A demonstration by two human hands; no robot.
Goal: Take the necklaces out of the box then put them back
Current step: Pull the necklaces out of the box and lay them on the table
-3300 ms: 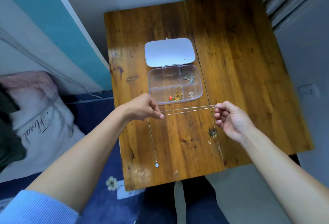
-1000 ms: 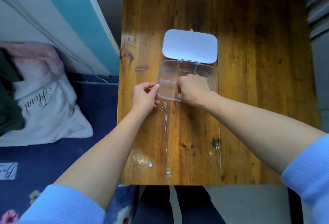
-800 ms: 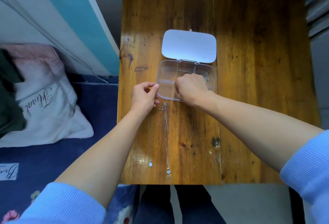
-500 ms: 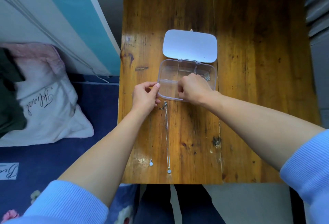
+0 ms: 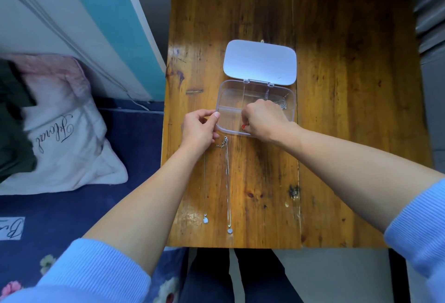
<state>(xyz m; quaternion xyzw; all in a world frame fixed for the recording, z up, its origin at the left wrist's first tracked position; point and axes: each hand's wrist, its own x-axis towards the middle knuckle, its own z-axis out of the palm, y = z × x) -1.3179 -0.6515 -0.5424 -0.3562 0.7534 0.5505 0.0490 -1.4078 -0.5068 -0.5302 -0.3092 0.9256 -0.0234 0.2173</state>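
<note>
A clear plastic box (image 5: pixel 227 95) with several compartments lies open on the wooden table (image 5: pixel 349 122), its white lid (image 5: pixel 259 61) folded back. My left hand (image 5: pixel 198 129) pinches the box's near left corner. My right hand (image 5: pixel 262 119) reaches into the near middle compartment, fingers closed on a necklace with a red pendant (image 5: pixel 243 126). A silver chain (image 5: pixel 282 104) lies in the far right compartment. Two silver necklaces lie stretched out on the table: one (image 5: pixel 227 182) with its clasp near the box, the other (image 5: pixel 205 187) partly under my left wrist.
A white and pink pillow (image 5: pixel 60 134) lies on a dark blue bed to the left of the table. A teal and white panel (image 5: pixel 103 25) leans along the table's left side. My legs show below the table's near edge.
The stretched chain from 3.3 s ago now lies on the table. Over the last second my left hand stayed on the box corner; my right hand shifted slightly inside the box, exposing the red pendant.
</note>
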